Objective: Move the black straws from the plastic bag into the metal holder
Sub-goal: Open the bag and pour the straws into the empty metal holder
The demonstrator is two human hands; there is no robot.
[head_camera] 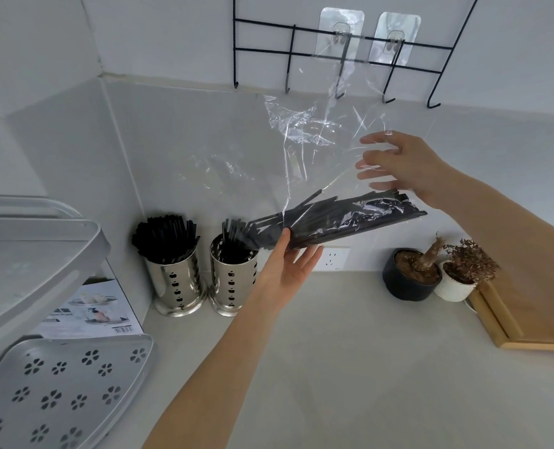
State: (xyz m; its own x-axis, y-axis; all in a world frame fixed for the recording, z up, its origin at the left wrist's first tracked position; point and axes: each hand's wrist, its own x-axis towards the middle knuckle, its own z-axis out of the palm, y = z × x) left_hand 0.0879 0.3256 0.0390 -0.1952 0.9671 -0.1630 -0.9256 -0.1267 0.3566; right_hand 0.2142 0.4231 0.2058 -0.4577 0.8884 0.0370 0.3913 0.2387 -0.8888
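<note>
**Straws: about halfway in**

Your left hand [288, 264] cradles the bundle of black straws [343, 222], thumb over it, tips already poking out over the right metal holder [232, 277]. Your right hand [398, 163], fingers spread, lifts the clear plastic bag [317, 131]. The left holder [177, 280] looks full; most of this bundle still needs sliding out.

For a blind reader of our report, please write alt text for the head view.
Two hands hold a clear bag of black straws tilted over the right one of two metal holders on a counter; the left hand supports the bundle from below, the right hand is at the bag's far end. The left holder is full of straws.
</note>
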